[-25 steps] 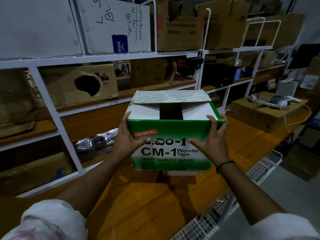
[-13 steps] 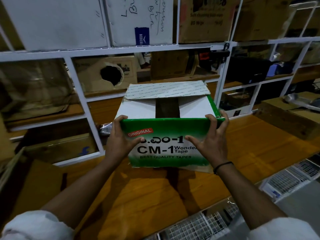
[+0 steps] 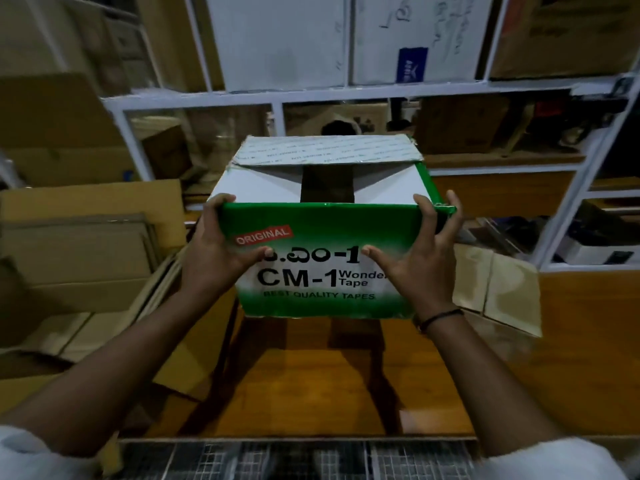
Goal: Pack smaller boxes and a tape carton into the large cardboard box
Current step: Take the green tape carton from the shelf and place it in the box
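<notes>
A green and white tape carton (image 3: 322, 285) marked "CM-1 Wonder Tape" hangs in the air above the wooden table (image 3: 571, 358). My left hand (image 3: 216, 261) grips its left side, thumb across the printed front. My right hand (image 3: 420, 261) grips its right side the same way. Its top flaps are partly open, with a dark gap in the middle. A large brown cardboard box (image 3: 79, 244) with raised flaps stands at the left, its inside mostly hidden.
White metal shelving (image 3: 311, 95) packed with cartons runs along the back. A flat brown cardboard piece (image 3: 498, 289) lies on the table to the right of the carton. A wire mesh rack (image 3: 298, 459) lines the near table edge.
The view has swung left while both hands keep their hold on the carton. The large brown box has come into view at the left; the right end of the table has gone out.
</notes>
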{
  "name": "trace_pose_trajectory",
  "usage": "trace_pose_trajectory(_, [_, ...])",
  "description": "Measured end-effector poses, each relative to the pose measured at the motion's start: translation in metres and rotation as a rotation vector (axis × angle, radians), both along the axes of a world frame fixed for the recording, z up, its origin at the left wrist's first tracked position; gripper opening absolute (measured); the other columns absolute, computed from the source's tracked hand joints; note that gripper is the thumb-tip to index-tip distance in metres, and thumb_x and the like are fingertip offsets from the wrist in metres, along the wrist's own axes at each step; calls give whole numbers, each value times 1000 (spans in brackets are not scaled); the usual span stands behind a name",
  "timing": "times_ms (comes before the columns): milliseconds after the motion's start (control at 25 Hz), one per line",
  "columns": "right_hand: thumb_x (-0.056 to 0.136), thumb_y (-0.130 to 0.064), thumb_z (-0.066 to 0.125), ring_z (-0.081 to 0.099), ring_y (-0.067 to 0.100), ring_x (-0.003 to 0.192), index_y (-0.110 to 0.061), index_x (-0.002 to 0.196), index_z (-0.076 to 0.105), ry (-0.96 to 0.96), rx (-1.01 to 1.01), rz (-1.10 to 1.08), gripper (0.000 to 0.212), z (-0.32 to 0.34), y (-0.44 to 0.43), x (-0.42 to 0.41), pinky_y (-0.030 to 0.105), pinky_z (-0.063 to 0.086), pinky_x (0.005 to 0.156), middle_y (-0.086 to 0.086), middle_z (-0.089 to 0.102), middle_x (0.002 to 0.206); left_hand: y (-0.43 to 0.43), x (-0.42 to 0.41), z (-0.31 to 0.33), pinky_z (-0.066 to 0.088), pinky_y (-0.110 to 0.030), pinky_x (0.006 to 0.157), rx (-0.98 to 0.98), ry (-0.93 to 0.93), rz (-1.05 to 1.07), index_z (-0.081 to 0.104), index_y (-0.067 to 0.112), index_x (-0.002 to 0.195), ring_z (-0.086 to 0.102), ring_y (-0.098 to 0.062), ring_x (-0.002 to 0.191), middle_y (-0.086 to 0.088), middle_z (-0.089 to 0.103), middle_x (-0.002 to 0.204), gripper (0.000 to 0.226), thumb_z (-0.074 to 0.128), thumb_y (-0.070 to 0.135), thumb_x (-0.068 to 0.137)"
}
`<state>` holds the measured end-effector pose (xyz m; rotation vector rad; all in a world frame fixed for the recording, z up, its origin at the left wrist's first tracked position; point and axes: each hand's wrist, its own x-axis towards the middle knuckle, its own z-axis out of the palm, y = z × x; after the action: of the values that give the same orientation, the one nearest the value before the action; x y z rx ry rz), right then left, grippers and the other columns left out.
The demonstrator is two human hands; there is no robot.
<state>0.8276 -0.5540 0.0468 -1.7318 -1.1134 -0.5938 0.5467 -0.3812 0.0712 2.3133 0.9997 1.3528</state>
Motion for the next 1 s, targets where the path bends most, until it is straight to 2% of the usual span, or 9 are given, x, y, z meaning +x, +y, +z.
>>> trace_pose_trajectory(160, [65, -61, 89, 33, 37, 142, -27, 147, 35, -22, 64, 81, 104, 36, 23, -59, 43, 56, 96, 16, 9, 165, 2, -71, 34, 60, -48, 72, 34, -46, 44, 33, 36, 140, 58, -25, 114, -1, 53, 133, 102, 96, 48, 61])
trace_pose_trajectory(320, [63, -60, 90, 30, 36, 144, -26, 148, 36, -28, 137, 116, 106, 67, 46, -132, 47, 59, 93, 16, 10, 165, 10, -150, 68, 58, -41, 65, 119, -39, 103, 33, 34, 140, 59, -25, 111, -2, 54, 132, 101, 95, 49, 62])
trace_pose_trajectory(400, [63, -60, 90, 30, 36, 144, -24, 148, 37, -34, 169, 141, 106, 77, 59, -174, 39, 53, 98, 18, 12, 164, 18, -196, 82, 60, -46, 68, 160, -24, 136, 33, 33, 140, 60, -27, 110, -2, 55, 132, 100, 94, 50, 62])
trace_pose_trajectory(480, [64, -62, 89, 30, 36, 143, -24, 147, 36, -47, 184, 164, 106, 84, 73, -215, 34, 48, 98, 19, 14, 163, 27, -242, 94, 62, -52, 70, 185, -8, 168, 33, 33, 140, 61, -28, 110, -2, 55, 133, 100, 92, 51, 62])
trace_pose_trajectory(680, [63, -69, 85, 33, 37, 140, -26, 147, 36, -75, 189, 214, 107, 94, 113, -321, 51, 60, 88, 17, 16, 161, 46, -362, 106, 62, -52, 74, 201, 9, 262, 33, 33, 140, 61, -29, 113, -6, 57, 134, 101, 94, 48, 62])
trace_pose_trajectory(800, [64, -72, 83, 31, 38, 144, -28, 147, 34, -93, 171, 249, 106, 94, 135, -374, 52, 59, 90, 16, 15, 160, 56, -421, 105, 62, -50, 73, 178, 11, 293, 33, 33, 140, 60, -27, 114, -5, 57, 136, 102, 93, 52, 60])
trace_pose_trajectory(1000, [66, -72, 81, 33, 36, 141, -25, 144, 38, -125, 179, 250, 102, 98, 166, -435, 50, 60, 87, 16, 21, 155, 80, -481, 105, 61, -48, 75, 155, -34, 326, 34, 28, 139, 57, -23, 113, -5, 56, 135, 100, 96, 43, 62])
